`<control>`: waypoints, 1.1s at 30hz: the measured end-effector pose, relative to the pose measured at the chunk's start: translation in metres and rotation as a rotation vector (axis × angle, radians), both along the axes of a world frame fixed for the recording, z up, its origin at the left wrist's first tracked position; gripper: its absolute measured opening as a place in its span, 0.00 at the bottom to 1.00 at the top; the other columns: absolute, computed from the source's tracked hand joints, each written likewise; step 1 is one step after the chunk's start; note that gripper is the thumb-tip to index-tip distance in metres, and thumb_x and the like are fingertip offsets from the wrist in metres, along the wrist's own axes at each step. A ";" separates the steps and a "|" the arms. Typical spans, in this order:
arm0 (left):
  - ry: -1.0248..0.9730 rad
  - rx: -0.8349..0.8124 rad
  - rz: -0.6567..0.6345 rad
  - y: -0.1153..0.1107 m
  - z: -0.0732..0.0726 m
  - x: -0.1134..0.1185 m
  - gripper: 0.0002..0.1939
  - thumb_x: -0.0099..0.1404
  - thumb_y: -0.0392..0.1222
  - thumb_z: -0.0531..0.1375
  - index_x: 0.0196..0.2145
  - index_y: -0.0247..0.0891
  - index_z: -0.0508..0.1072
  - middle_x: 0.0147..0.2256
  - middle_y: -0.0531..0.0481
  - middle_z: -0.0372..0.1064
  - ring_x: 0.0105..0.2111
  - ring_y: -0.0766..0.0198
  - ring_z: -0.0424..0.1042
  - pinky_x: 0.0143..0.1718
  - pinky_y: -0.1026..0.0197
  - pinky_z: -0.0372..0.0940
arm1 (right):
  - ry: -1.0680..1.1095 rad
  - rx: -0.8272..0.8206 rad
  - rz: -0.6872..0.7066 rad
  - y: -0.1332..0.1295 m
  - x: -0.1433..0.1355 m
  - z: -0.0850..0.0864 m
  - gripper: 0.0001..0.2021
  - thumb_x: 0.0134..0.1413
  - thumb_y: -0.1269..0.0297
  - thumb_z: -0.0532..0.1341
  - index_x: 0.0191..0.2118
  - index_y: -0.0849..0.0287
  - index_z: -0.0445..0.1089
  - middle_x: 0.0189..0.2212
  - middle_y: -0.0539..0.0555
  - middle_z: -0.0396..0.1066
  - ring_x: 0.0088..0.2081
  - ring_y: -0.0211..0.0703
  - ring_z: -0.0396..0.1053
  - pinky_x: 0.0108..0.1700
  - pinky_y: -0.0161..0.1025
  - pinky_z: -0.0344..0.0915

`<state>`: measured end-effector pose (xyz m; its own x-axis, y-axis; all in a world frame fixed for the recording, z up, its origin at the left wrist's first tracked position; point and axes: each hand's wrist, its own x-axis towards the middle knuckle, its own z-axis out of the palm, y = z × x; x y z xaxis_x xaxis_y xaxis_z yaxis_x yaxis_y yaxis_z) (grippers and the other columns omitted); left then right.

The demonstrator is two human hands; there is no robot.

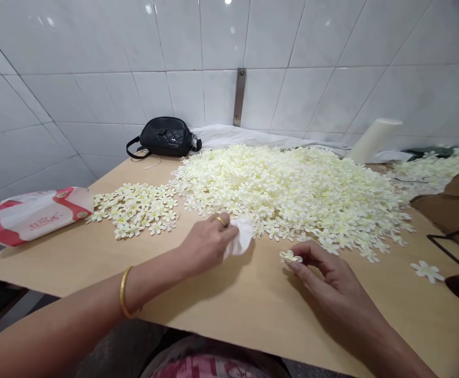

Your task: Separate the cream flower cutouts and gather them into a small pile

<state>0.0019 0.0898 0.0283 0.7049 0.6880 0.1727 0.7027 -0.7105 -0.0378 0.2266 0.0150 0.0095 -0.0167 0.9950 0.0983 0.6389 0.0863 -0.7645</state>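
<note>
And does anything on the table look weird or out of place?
A little. One flower lies alone on the right, apart from the big pile. The black bag at the back also looks odd beside so many flowers. I see nothing clearly broken.

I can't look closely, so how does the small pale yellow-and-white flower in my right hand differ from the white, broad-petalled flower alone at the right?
The held flower is pinched in your right hand; the lone flower lies on the brown tabletop. The held flower shows nearly edge-on; the lone flower is spread open. The held flower looks smaller than the lone flower. Both have pale petals.
</note>
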 end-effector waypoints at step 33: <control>0.134 0.105 0.112 0.037 -0.002 -0.033 0.11 0.52 0.27 0.50 0.30 0.36 0.68 0.33 0.44 0.62 0.31 0.60 0.63 0.23 0.63 0.56 | -0.198 0.175 0.219 0.044 -0.025 0.021 0.07 0.52 0.60 0.52 0.32 0.56 0.61 0.23 0.48 0.63 0.26 0.37 0.61 0.28 0.33 0.57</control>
<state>-0.0313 0.1268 0.0260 0.6463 0.7467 0.1575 0.7609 -0.6152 -0.2061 0.2017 0.0585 0.0303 -0.2638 0.9340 0.2411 0.7249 0.3568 -0.5892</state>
